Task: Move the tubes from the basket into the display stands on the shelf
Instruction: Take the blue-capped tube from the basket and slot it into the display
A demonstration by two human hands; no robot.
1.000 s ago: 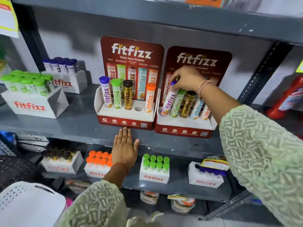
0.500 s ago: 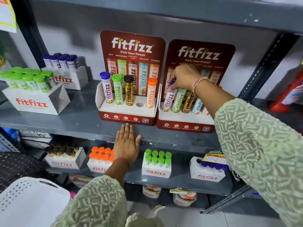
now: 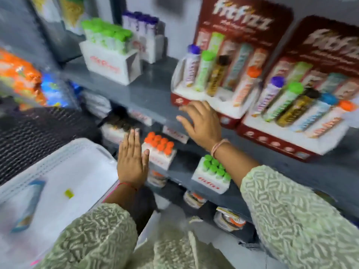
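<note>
Head view: blurred blue-capped tube (image 3: pixel 29 205) lies in white basket (image 3: pixel 64 152); left hand (image 3: pixel 132 162) and right hand (image 3: pixel 202 123) empty, fingers spread.

A: What kind of place is this?

B: A retail shop. Grey metal shelving (image 3: pixel 147 94) carries stock on several levels.

A: What confirms it?

B: Two red branded display stands (image 3: pixel 275 144) sit side by side, each with a printed backboard and a row of tubes with coloured caps. White cartons (image 3: pixel 108 65) printed with the same brand hold grouped green-capped and purple-capped tubes. The shelf below carries more cartons (image 3: pixel 161 156) of orange-capped and green-capped tubes.

A: Anything else?

B: Orange snack packets (image 3: pixel 17 76) hang at the left, and a white plastic basket (image 3: pixel 58 171) stands in front of the shelving. The view is blurred.
</note>
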